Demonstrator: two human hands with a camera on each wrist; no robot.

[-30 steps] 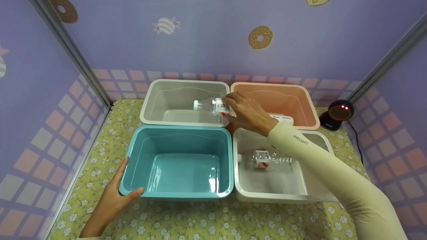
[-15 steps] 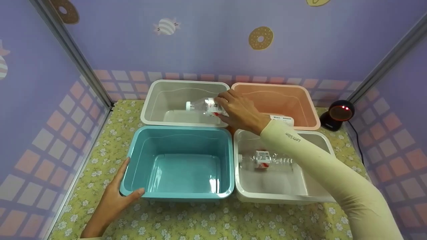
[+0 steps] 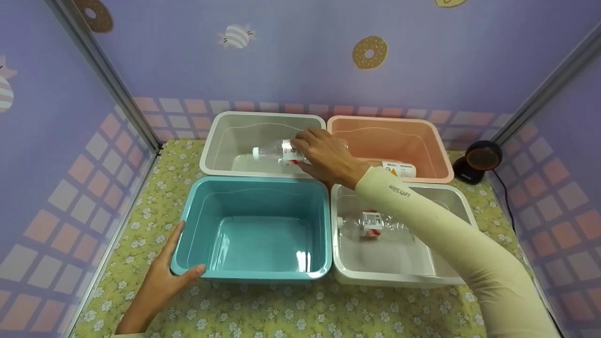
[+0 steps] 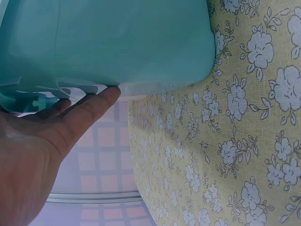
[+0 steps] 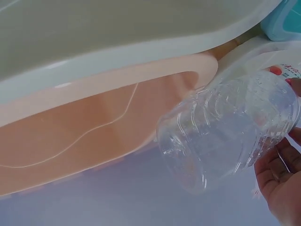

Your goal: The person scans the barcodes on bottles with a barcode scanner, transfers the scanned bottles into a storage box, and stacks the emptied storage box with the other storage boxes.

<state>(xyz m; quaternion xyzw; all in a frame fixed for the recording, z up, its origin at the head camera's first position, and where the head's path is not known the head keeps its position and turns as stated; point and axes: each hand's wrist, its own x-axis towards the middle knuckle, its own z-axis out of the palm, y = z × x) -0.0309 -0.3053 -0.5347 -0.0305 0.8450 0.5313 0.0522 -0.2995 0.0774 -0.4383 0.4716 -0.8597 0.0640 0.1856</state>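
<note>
My right hand point(image 3: 324, 155) grips a clear plastic bottle point(image 3: 271, 151) with a white cap and a red-and-white label. The bottle lies nearly level over the back left grey bin point(image 3: 263, 114), its cap pointing left. In the right wrist view, the ribbed base of the bottle point(image 5: 207, 134) sticks out beyond the fingers. My left hand point(image 3: 162, 281) rests at the front left corner of the teal bin point(image 3: 258, 273), with extended fingers and the thumb by its rim. The left wrist view shows those fingers point(image 4: 94, 106) against the bin's outer wall.
A second clear bottle point(image 3: 372, 224) lies in the front right white bin point(image 3: 389, 277), partly behind my right forearm. The back right peach bin point(image 3: 389, 119) holds a white cylindrical item point(image 3: 399, 169). A black scanner point(image 3: 479, 159) with a cable stands right of it. Walls surround the table.
My right hand has carried the bottle leftward, further over the grey bin. The scanner's red lights have gone off. My left hand has stayed at the teal bin.
</note>
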